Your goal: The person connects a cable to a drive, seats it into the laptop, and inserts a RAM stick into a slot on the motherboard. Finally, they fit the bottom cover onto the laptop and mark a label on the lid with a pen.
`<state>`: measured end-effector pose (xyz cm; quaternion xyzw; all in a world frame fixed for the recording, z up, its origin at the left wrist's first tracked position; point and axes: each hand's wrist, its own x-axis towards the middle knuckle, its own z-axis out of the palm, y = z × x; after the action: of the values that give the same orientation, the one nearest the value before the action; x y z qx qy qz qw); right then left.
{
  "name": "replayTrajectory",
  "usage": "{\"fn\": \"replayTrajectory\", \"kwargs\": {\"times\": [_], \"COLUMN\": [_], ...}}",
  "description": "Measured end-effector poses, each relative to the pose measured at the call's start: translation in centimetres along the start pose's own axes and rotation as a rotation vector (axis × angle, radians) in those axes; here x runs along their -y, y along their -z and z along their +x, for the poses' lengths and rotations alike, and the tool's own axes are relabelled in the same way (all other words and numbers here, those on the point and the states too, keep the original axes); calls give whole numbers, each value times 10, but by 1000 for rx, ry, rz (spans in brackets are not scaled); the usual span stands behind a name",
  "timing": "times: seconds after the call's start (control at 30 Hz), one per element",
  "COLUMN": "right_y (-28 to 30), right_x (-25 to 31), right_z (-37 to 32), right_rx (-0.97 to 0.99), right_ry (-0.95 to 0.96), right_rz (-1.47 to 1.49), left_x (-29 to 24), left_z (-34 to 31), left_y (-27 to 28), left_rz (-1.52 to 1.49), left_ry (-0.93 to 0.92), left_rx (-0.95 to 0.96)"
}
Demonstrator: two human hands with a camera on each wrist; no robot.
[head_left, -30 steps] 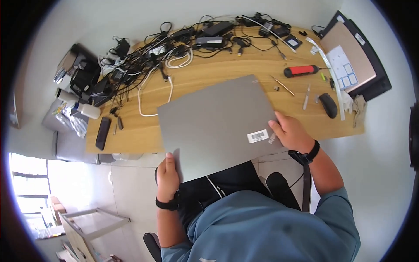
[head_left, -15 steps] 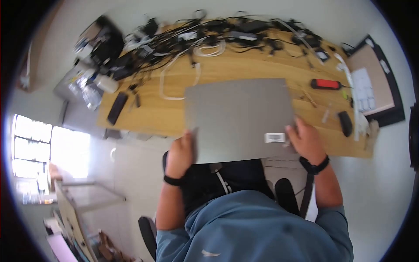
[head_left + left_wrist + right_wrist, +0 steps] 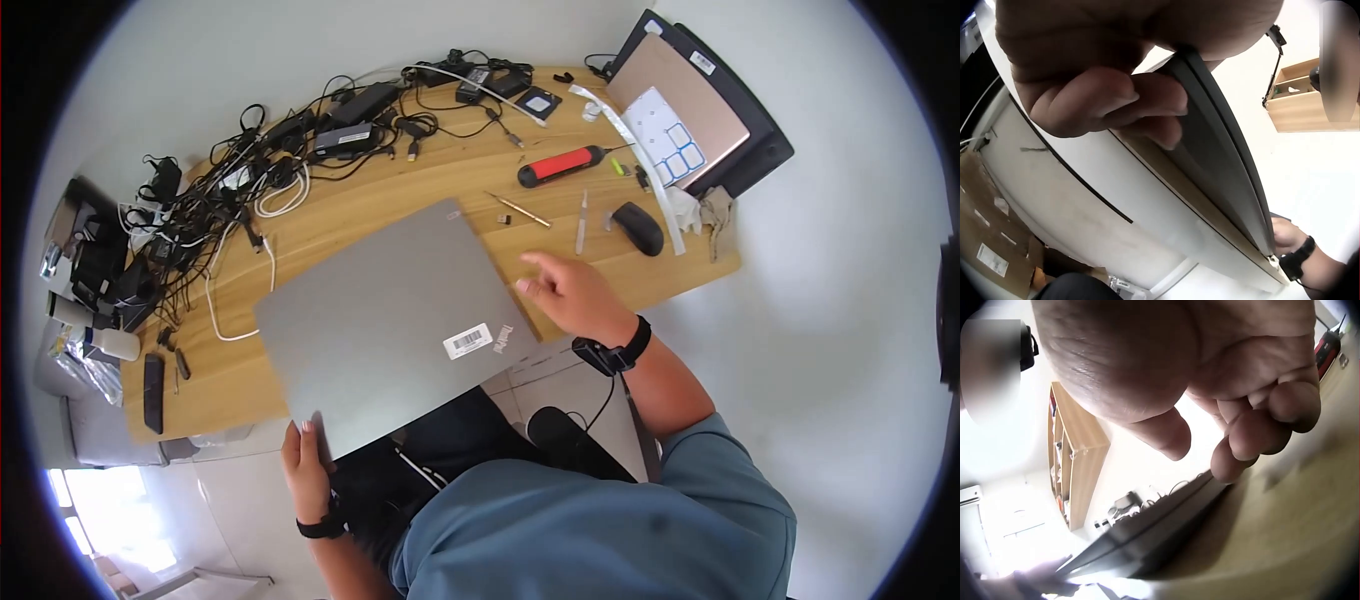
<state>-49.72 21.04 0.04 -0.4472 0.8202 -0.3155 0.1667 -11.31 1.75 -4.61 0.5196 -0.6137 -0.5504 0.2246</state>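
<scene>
A closed grey laptop (image 3: 385, 320) with a barcode sticker (image 3: 467, 341) on its lid lies partly over the desk's front edge, its near side above the person's lap. At its near left corner, my left hand (image 3: 306, 465) grips the edge, thumb on top of the lid. In the left wrist view the fingers (image 3: 1110, 94) curl beneath the laptop (image 3: 1222, 150). My right hand (image 3: 580, 295) hovers just off the laptop's right edge with nothing in it. The right wrist view shows its fingers (image 3: 1260, 434) loosely bent, apart from the laptop's side (image 3: 1147, 531).
Right of the laptop lie a red and black screwdriver (image 3: 561, 166), a thin pen-like tool (image 3: 520, 210), tweezers (image 3: 581, 222) and a black mouse (image 3: 637, 229). Tangled cables and adapters (image 3: 345, 140) crowd the back. Other laptops (image 3: 700, 110) lean at the right wall; a phone (image 3: 153, 392) lies left.
Earlier both hands held the laptop by its sides; the right hand has now let go and moved off its right edge. The left hand keeps its grip. The head view has swung about.
</scene>
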Motion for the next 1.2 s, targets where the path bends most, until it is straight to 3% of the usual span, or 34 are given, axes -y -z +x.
{"fn": "replayTrajectory", "kwargs": {"times": [0.07,0.17,0.23,0.3,0.37,0.43,0.57,0.7,0.9,1.03,1.2], "right_y": [9,20,21,18,15,16,24,51,105,112,111], "right_x": [-14,-42,-61,-75,-82,-86,-78,-26,26,49,38], "right_z": [3,6,6,8,8,11,23,27,53,61,65], "right_rx": [-79,-368,-369,-375,-396,-396,-367,-393,-484,-467,-421], "right_ry": [-50,-130,-142,-151,-160,-159,-137,-146,9,-32,-119], "right_rz": [-11,3,9,7,195,154,169,19,-124,42,188], "left_x": [11,23,24,17,19,28,25,25,28,33,36], "left_z": [-4,-7,-9,-11,-10,-7,-7,-6,-7,-8,-13], "left_y": [-6,-6,-10,-12,-12,-9,-6,-7,-5,-5,-3], "left_rz": [-108,-167,-363,-378,-389,-412,-379,-397,-449,-505,-528], "left_ry": [49,55,54,45,37,36,50,39,44,13,-34], "left_rx": [-36,18,30,37,49,65,119,141,175,189,214]}}
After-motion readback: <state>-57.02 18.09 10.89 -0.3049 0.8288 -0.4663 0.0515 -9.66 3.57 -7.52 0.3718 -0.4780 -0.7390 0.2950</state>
